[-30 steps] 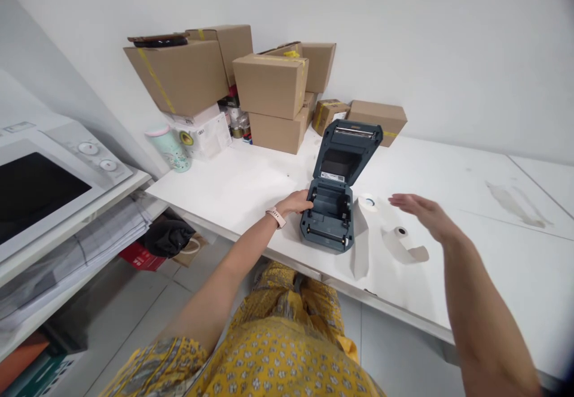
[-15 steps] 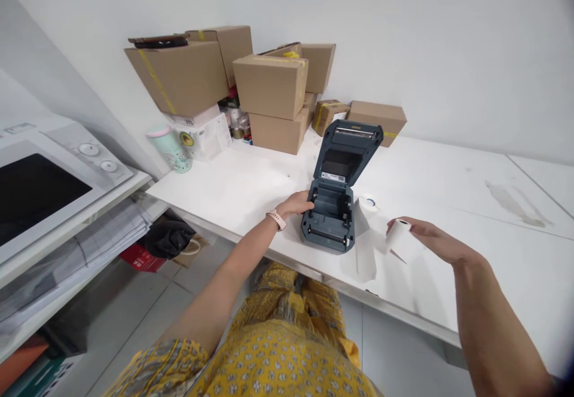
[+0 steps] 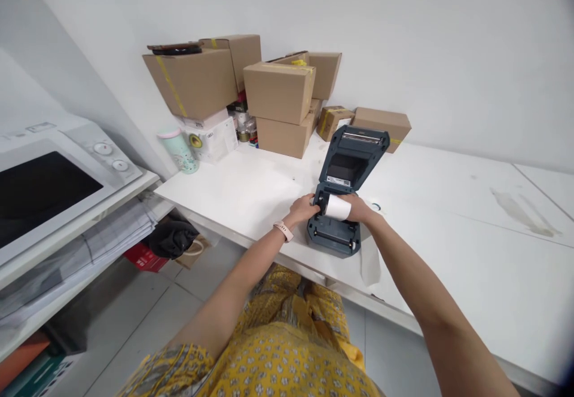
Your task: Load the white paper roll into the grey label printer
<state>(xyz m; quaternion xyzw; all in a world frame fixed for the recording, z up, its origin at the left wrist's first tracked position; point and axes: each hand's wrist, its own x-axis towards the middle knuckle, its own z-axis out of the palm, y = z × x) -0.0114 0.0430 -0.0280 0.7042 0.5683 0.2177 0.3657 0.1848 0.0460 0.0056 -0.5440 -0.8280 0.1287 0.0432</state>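
Note:
A dark grey label printer (image 3: pixel 332 235) stands on the white table with its lid tipped up and back. My left hand (image 3: pixel 303 209) grips the printer's left edge, the thumb reaching inside by the roll holder. In my right hand (image 3: pixel 357 208) is a white paper roll (image 3: pixel 337 207), lying sideways in the printer's open bay. The fingers on the roll's far side are mostly hidden. A strip of white backing paper (image 3: pixel 370 264) lies to the right of the printer, and a small ring-shaped item (image 3: pixel 375 207) lies behind my right wrist.
Cardboard boxes (image 3: pixel 280 93) are stacked at the back against the wall. A mint tumbler (image 3: pixel 180 153) and a white carton (image 3: pixel 215 140) stand at the table's left end. A microwave (image 3: pixel 107 152) sits on a shelf further left. The table's front edge (image 3: pixel 394 307) runs before me.
My right hand has moved left from the table, carrying the paper roll into the printer's bay. My left hand stays at the printer's left edge. The view has shifted slightly.

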